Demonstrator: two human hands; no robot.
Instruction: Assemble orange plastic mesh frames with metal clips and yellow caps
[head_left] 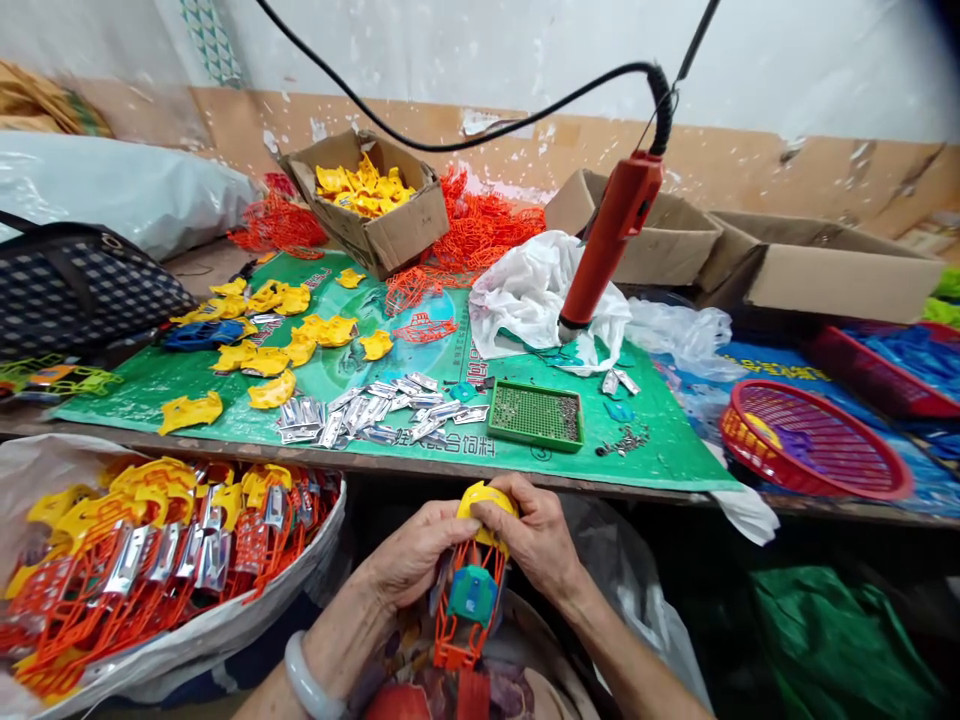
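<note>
In front of my lap I hold an orange plastic toy frame (pixel 439 655) with a yellow shell part (pixel 484 492) at its top end and a teal piece (pixel 471 594) in its middle. My left hand (pixel 412 555) grips the yellow shell from the left, its thumb against the edge. From the other side my right hand (pixel 540 540) presses its thumb on the shell, with the fingers curled behind. The underside is hidden. Above the hands, on the green-covered table (pixel 255 445), lie silver metal plates (pixel 367 415) and a green tray of small screws (pixel 535 415).
A red electric screwdriver (pixel 611 240) hangs over the table on a black cable. At lower left, a white sack (pixel 334 525) bulges with assembled toys. Further back stand a cardboard box (pixel 409 235) of yellow shells and a pile of orange frames (pixel 487 225). A red basket (pixel 817 440) sits right.
</note>
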